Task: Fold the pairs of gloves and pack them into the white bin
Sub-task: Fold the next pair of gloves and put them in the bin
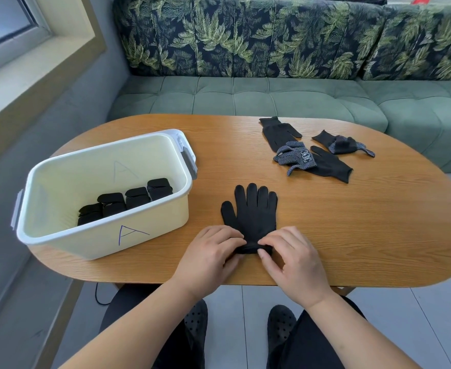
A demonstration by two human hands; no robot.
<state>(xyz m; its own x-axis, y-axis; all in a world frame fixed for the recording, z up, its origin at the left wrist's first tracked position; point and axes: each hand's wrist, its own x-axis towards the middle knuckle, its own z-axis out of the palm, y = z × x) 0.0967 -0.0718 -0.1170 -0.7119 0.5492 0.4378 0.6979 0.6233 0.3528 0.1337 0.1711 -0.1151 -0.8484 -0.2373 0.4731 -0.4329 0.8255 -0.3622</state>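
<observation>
Handwritten "A" on the white bin (59,182) wall

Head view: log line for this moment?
left hand, right hand: pinching cuff of flat black knit glove | white plastic bin: folded pairs inside

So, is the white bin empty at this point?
No, several folded black glove bundles lie in a row on the floor of the white bin.
</observation>
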